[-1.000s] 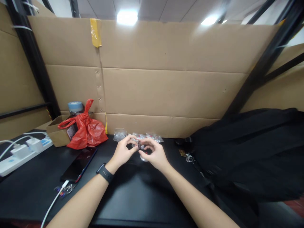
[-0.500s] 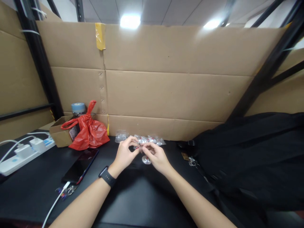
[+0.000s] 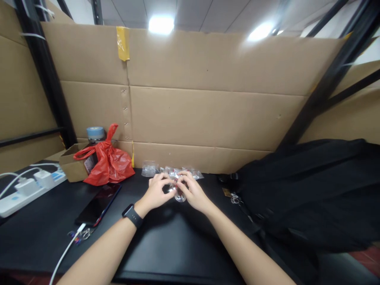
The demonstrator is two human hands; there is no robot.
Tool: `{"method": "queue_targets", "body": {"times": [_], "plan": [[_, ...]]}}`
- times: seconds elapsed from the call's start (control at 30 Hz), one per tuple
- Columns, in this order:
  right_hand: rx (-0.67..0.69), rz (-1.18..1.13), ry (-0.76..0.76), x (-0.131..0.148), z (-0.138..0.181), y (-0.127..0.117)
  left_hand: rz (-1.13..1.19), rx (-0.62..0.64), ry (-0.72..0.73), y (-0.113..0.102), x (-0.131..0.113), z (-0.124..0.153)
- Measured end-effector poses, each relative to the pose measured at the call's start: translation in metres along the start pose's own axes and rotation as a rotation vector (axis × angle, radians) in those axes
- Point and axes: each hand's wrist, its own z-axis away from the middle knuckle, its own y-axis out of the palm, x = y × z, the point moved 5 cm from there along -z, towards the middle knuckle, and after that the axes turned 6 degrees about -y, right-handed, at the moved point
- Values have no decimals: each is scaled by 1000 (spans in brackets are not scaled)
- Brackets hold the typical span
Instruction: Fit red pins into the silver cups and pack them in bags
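Note:
My left hand [image 3: 158, 191] has thumb and fingers curled in a pinch at the left side of a small, clear, shiny item with a bit of red [image 3: 179, 197]. From the other side my right hand [image 3: 193, 192] also pinches it, fingertips close to the left ones. Its rounded, transparent lower part shows below the fingers; the fingers cover the rest, and its kind is too small to make out. Just behind the hands lie clear plastic packets [image 3: 196, 173] with shiny and red contents. Another clear packet [image 3: 150, 168] rests to their left.
On the left are a red plastic bag [image 3: 110, 162], a cardboard box [image 3: 73, 168], a power strip [image 3: 18, 201] and a phone [image 3: 98, 204] on a charging cable. Black fabric [image 3: 311, 198] fills the right, beside some rings [image 3: 235, 199]. Cardboard panels [image 3: 204, 118] stand behind the table.
The fingers have shifted slightly around the small clear item, and the hands sit a little lower over it. The whole view has moved slightly; surrounding things stay in place.

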Motion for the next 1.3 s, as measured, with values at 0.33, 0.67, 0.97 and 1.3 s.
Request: {"method": "queue_targets", "body": {"times": [0.33,0.67,0.97,1.3], "plan": [[185,190,66,-27,4,-1,-152,142,16,9,14,0],[281,80,213,-47,8,3,-128,81,-90,7,20,-3],[77,-458,342,-35,5,15,214,77,-67,11,23,-5],[95,-642,449,-33,8,18,90,54,-37,12,22,-4]]}}
